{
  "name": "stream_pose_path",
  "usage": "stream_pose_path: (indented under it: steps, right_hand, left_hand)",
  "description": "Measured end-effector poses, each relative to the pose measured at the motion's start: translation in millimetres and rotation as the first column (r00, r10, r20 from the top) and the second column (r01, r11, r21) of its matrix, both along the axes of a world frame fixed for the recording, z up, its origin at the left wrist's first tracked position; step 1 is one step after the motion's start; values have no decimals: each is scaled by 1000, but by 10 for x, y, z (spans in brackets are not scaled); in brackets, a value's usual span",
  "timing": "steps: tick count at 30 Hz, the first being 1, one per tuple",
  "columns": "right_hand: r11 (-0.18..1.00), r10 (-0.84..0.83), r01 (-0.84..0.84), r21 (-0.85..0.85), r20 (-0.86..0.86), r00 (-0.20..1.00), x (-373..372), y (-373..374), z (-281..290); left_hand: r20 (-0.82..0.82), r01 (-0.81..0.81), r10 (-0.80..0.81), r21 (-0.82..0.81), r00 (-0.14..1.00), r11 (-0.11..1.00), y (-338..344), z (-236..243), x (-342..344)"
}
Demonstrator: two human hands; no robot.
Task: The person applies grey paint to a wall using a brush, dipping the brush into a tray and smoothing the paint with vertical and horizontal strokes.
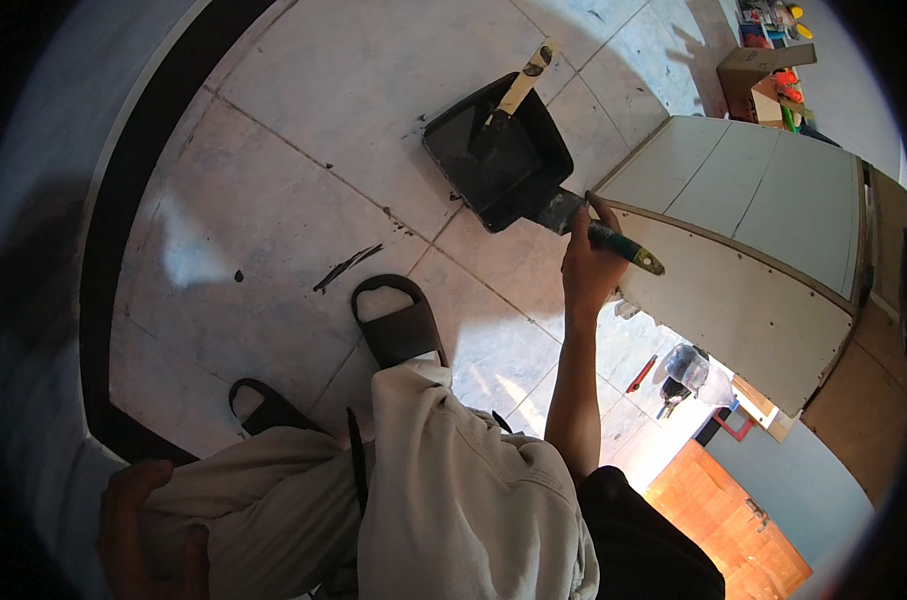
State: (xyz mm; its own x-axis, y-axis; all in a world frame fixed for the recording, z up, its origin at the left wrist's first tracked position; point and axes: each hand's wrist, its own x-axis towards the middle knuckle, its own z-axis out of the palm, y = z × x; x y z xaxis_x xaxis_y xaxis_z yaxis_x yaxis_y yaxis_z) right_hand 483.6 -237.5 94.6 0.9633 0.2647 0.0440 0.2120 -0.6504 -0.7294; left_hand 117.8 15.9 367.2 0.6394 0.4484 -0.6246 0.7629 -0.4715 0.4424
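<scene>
My right hand is closed around the dark green handle of what looks like a wide paintbrush, its yellowish tip pointing right. The brush's dark wide end meets the near rim of a black square pan, and I cannot tell where one stops and the other starts. A pale wooden stick with black smears leans in the pan, its lower end dark. My left hand hovers by or rests on my trouser leg at the lower left, fingers curved and apart, holding nothing visible.
Black streaks and specks mark the pale tiles. A black band runs along the wall at left. Close to my right hand stands a white cabinet. Beyond are a cardboard box, a red tool and clear plastic.
</scene>
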Motion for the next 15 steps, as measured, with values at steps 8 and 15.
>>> stream_pose_path:
  steps: [8,15]
  right_hand:
    - [1000,-12,13,-13,75,997,-88,26,37]
    - [999,-30,32,-19,61,998,-100,20,87]
  left_hand:
    - [-18,-4,4,-6,1000,1000,-8,14,33]
    - [-3,-1,1,-8,1000,1000,-9,13,29]
